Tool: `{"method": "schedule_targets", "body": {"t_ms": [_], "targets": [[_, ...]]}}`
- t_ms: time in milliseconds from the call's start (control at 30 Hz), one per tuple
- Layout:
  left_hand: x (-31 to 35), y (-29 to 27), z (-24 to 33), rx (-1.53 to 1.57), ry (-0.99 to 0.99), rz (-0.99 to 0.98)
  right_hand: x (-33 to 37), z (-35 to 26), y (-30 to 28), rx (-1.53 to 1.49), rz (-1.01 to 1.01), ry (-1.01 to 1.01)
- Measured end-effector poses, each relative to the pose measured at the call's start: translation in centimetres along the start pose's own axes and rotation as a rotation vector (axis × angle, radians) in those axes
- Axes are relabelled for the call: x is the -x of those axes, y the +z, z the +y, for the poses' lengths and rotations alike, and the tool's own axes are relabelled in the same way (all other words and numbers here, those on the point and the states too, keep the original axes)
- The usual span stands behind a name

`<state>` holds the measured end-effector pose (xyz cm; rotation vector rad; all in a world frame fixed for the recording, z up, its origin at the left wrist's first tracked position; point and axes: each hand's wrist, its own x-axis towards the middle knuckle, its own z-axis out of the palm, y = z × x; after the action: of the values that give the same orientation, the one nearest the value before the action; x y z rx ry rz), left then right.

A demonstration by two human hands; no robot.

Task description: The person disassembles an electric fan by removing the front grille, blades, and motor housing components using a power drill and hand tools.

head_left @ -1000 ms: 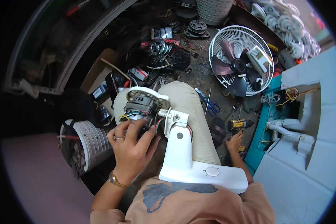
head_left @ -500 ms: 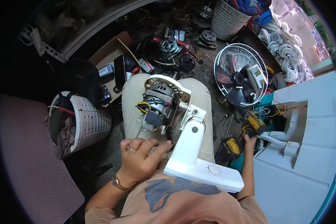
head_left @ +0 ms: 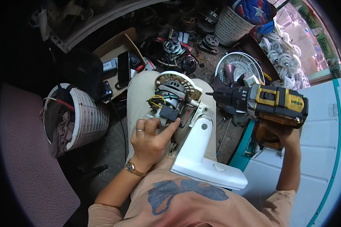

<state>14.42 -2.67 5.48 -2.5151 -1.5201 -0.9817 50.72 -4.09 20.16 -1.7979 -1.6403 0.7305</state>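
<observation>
A desk fan with its motor exposed lies across my lap, its white stand (head_left: 195, 151) and base pointing toward me. My left hand (head_left: 149, 140) is at the near side of the fan motor (head_left: 170, 94). Its fingers are curled at the motor's white plastic part, and the index finger reaches the dark rectangular capacitor (head_left: 169, 112). Raised at the right, a yellow and black cordless drill (head_left: 267, 98) points left toward the fan's neck, apart from it. My right hand (head_left: 282, 132) is wrapped round its grip, partly hidden beneath the drill's body.
A white fan cage with dark blades (head_left: 240, 68) lies beyond the drill. White baskets stand at left (head_left: 89, 117) and far right (head_left: 233, 26). A cardboard box (head_left: 102, 49) with a phone (head_left: 123, 70), loose motors (head_left: 208, 42) and a white panel (head_left: 310, 162) surround me.
My right hand has lifted the drill from beside the white panel up and toward the fan. My left hand has moved up and right onto the motor.
</observation>
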Motion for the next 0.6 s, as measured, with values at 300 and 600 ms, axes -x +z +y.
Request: {"method": "schedule_targets", "body": {"t_ms": [300, 600], "targets": [[-0.6, 1.2, -1.3, -0.064, 0.141, 0.192, -1.5, -7.0, 0.0, 0.195, -0.216, -0.01], [-1.0, 1.9, -2.8, -0.168, 0.304, 0.203, -1.4, -8.9, 0.7, 0.365, -0.297, -0.066]]}}
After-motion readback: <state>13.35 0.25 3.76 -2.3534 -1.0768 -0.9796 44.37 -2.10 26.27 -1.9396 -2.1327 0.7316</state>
